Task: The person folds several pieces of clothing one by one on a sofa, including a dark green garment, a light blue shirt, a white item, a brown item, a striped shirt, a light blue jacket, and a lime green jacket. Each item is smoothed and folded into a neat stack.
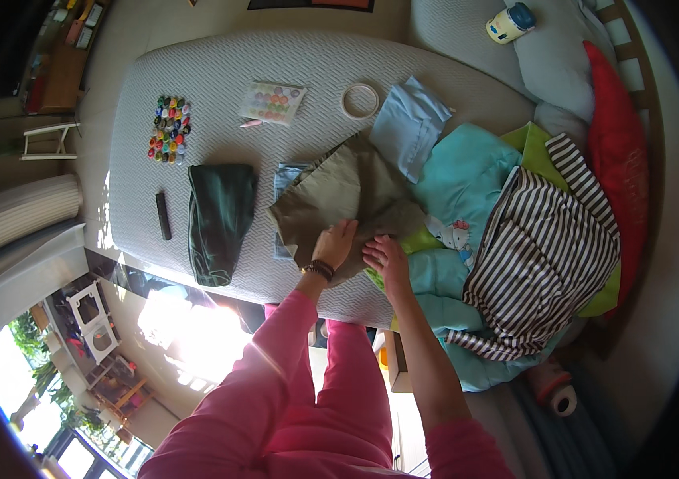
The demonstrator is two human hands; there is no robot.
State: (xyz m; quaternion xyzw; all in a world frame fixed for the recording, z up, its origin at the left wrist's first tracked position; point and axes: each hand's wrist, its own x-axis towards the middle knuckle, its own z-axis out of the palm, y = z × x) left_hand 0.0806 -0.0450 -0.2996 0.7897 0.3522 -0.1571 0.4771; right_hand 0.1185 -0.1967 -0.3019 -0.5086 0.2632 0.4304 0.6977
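Note:
An olive-brown cloth garment (339, 197) lies spread and creased on the grey quilted mattress. My left hand (335, 244), a dark beaded bracelet at its wrist, rests on the garment's lower part. Close by on the right, my right hand (385, 257) is at the garment's lower right edge, fingers slightly bent; whether it pinches the cloth cannot be told. Folded light-blue denim (287, 179) shows partly from under the garment. To the left lies a folded dark green garment (220, 221). A pale blue folded cloth (408, 126) lies beyond, at the upper right.
A turquoise padded blanket (465, 173) and a striped garment (546, 263) are heaped at right, beside a red cushion (618, 167). Across the mattress (208, 66) lie colourful bottle caps (169, 130), a sticker pack (272, 103), a tape roll (360, 101) and a black bar (163, 215).

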